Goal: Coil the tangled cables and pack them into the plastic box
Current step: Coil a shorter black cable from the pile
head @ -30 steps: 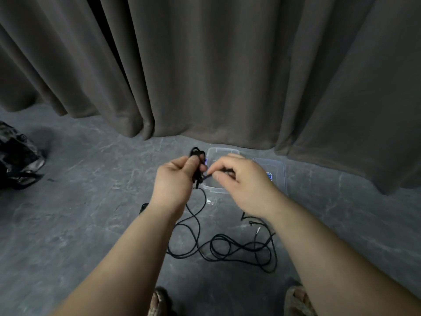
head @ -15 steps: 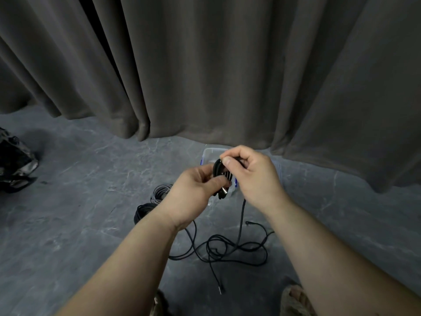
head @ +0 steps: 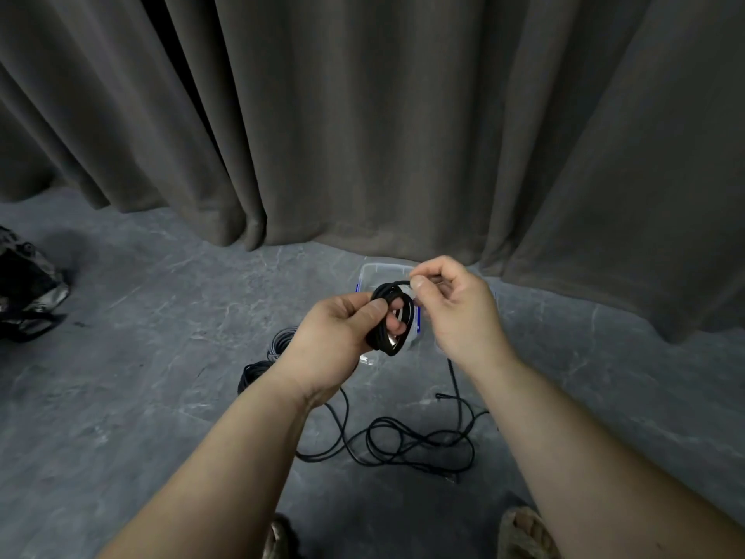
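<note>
My left hand grips a small coil of black cable, thumb over the loops and fingers through them. Just right of it, my right hand pinches the same cable's strand at the coil's top. The strand drops below my right wrist to a loose black tangle on the floor. Behind both hands the clear plastic box with blue clips stands on the floor, mostly hidden. Two wound cable coils, one grey and one black, lie left of my left wrist.
A heavy grey curtain hangs down to the floor right behind the box. At the far left a black and silver bag lies on the grey marbled floor. My sandalled feet show at the bottom edge.
The coil in my left hand has grown by a loop. My right hand moved up and right with the strand, and the floor tangle has shrunk and shifted.
</note>
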